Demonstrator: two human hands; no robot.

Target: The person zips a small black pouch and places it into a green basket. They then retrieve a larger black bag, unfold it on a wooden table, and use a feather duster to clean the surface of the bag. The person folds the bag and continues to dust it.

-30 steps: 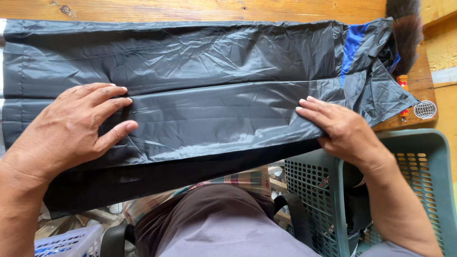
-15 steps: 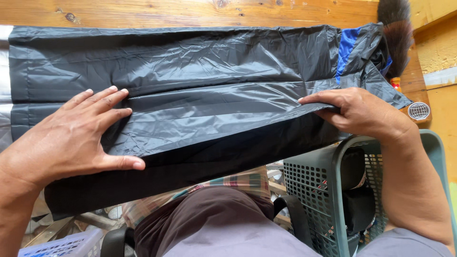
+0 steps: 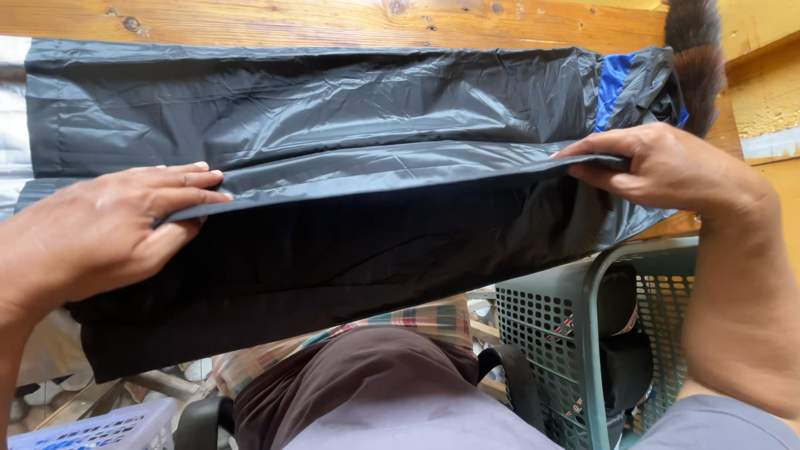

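Black garment (image 3: 350, 167) is laid flat across wooden table (image 3: 333, 21), waist end w/ blue lining (image 3: 612, 83) at the right, near half hanging off the table edge toward the lap.

Change noted vs. 1 s ago: the near fold edge, then pressed flat under both palms, is now lifted clear of the layer beneath; a dark shadowed gap is seen under it along its whole length. The lower panel now hangs further down over the lap.

Left hand (image 3: 100, 233): was spread flat on the fabric; now closed on the fold edge, fingers on top, thumb presumably beneath (hidden). Right hand (image 3: 667, 167): likewise changed from flat press to a pinch on the same edge at the waist end, fingers over, thumb hidden under the cloth.

Judgement: smoothing appears done; the fold edge is held taut betw. both hands, consistent w/ a fold being carried over.

Surroundings: green crate (image 3: 567, 333) lower right, dark items inside; white basket (image 3: 100, 425) lower left; dark fur tuft (image 3: 696, 50) at top right, touching the garment's end.
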